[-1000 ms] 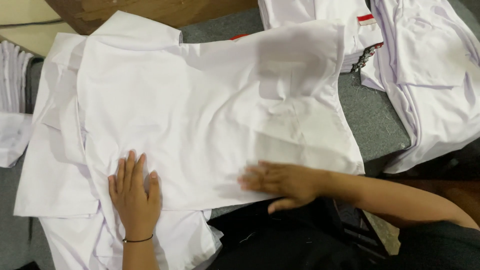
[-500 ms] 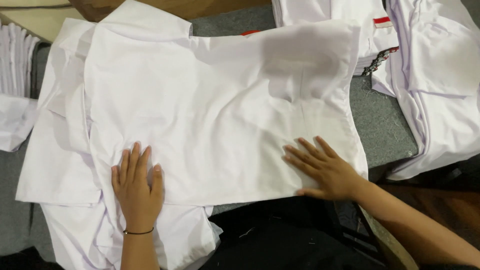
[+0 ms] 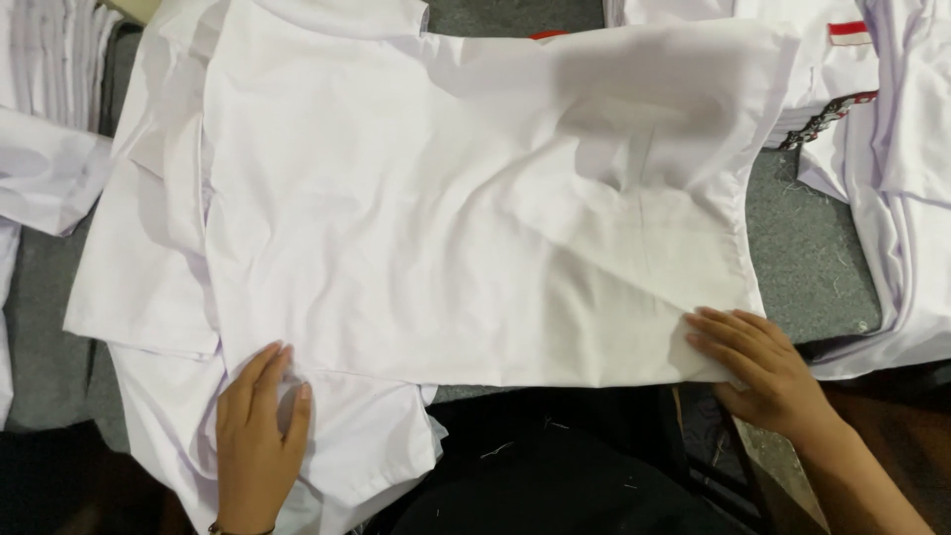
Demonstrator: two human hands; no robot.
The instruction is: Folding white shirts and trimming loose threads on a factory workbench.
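A white shirt (image 3: 466, 208) lies spread flat on a grey surface, on top of other white garments. My left hand (image 3: 260, 436) rests palm down with fingers apart on the white cloth at the shirt's near-left edge. My right hand (image 3: 763, 362) lies flat at the shirt's near-right corner, its fingertips on the hem. Neither hand grips anything that I can see.
More white garments lie at the left (image 3: 45, 168) and at the right (image 3: 901, 178), one with a red patch (image 3: 850, 28). Grey surface (image 3: 807, 267) shows between the piles. Dark cloth (image 3: 555, 466) lies near me, below the shirt.
Both hands slid toward me and apart: the left moved down past the hem, the right swept right to the shirt's corner. The shirt lies smoother and the view has moved closer.
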